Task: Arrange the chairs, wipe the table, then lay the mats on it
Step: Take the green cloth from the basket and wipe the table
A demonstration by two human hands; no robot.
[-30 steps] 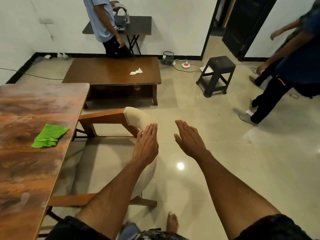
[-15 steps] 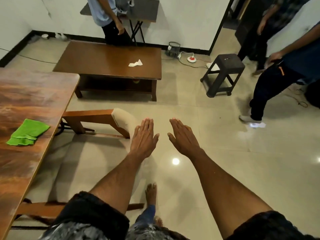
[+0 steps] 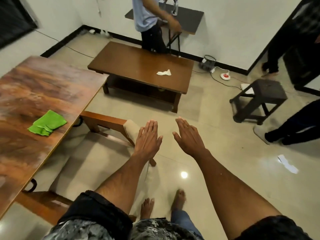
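We are holding our left hand [image 3: 148, 138] and right hand [image 3: 187, 135] flat, fingers pressed together, gripping nothing, above one chair [image 3: 110, 122] tucked beside the counter [image 3: 34, 94]. It is probably heavy and stiff; the padded backrest looks graspable. One soft green cloth [image 3: 47, 122] is lying on the counter.

three tables [image 3: 52, 94], one chair [image 3: 103, 121], one stool [image 3: 259, 94]
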